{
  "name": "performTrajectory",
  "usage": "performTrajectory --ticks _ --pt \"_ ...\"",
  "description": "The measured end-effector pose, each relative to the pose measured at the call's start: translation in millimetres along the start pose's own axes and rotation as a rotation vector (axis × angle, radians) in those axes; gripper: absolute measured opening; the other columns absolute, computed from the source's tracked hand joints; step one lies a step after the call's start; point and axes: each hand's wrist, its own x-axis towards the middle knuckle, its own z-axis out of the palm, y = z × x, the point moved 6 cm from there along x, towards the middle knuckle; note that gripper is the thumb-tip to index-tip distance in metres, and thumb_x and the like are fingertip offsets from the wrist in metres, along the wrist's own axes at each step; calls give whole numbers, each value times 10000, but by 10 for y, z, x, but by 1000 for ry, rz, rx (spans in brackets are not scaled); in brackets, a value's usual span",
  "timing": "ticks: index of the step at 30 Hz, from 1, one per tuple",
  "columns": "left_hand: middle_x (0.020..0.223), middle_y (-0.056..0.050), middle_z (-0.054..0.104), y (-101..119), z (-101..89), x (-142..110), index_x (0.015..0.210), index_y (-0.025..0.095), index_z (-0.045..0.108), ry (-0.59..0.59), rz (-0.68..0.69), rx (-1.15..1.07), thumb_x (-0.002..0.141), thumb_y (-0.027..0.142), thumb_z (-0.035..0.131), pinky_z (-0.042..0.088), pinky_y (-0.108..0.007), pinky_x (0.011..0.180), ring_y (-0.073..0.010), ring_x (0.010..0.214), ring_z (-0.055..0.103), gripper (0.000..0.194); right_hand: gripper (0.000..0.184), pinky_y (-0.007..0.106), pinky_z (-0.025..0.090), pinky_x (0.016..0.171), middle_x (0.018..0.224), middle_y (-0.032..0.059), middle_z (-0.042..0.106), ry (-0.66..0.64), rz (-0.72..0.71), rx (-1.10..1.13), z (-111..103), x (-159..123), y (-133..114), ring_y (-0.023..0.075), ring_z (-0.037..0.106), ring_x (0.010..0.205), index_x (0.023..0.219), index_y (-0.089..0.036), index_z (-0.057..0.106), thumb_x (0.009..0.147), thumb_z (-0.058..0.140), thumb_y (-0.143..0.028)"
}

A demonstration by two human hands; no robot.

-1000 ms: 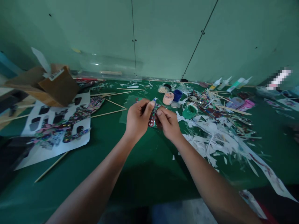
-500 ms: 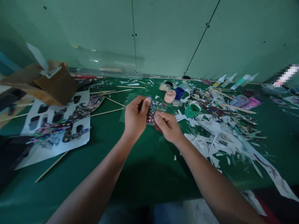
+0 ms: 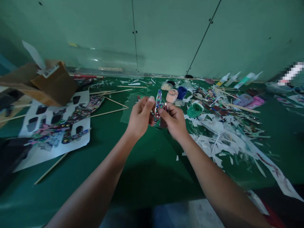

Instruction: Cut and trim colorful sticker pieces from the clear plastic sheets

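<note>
A small, flat, multicoloured patterned piece (image 3: 158, 103) with a shiny, rounded tip stands upright between my hands. My right hand (image 3: 175, 120) is closed on it, the thumb pressed against its face. At its left edge, my left hand (image 3: 140, 118) is closed too, thumb against curled fingers; what those fingers pinch is hidden. Under and behind the hands, a clear plastic sheet (image 3: 127, 110) lies on the green table (image 3: 147, 177). More patterned material shows below the upright piece, partly covered by my fingers.
Behind my right hand stand paint jars: peach (image 3: 172, 95), blue (image 3: 182, 92) and green (image 3: 195, 110). White paper scraps (image 3: 218, 142) and several tools spread rightward. On the left are a cardboard box (image 3: 54, 85), a printed white sheet (image 3: 78, 142) and thin wooden sticks (image 3: 51, 168).
The patterned piece has turned from lying low between my hands to standing upright. My left thumb has come away from its tip, and my right hand has shifted slightly right. The view tilted slightly.
</note>
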Motion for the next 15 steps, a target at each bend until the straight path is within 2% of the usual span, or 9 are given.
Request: performTrajectory --ticks 3,5,8,11,15 --pt "489 51 423 -29 97 -14 660 196 464 -154 -9 39 877 505 529 333 -217 357 -79 370 454 383 359 240 240 403 491 -90 334 -77 60 68 7 2 3 71 287 388 692 -232 420 838 622 -491" --pt "496 48 428 8 95 -22 664 199 458 -142 44 46 895 500 500 344 -224 375 -80 380 452 382 364 247 226 384 495 -84 336 -103 76 98 6 -2 -10 75 264 376 708 -238 426 863 556 -540" --pt "487 54 410 78 73 -31 668 205 454 -101 109 78 909 486 483 356 -230 400 -75 383 424 371 376 255 243 409 525 -61 347 -60 0 46 -27 -5 -63 84 288 412 702 -229 464 907 478 -544" --pt "480 46 412 119 76 -35 653 203 453 -110 137 134 919 469 473 320 -231 405 -74 403 386 377 389 260 279 460 548 -45 362 -23 -77 -67 -31 -18 -102 98 345 476 664 -222 450 918 483 -515" --pt "496 42 398 125 100 -37 643 198 449 -154 136 137 918 468 473 258 -245 403 -74 421 331 386 411 264 297 483 562 -37 373 10 -94 -168 -19 -38 -113 109 369 515 645 -222 420 926 464 -518"
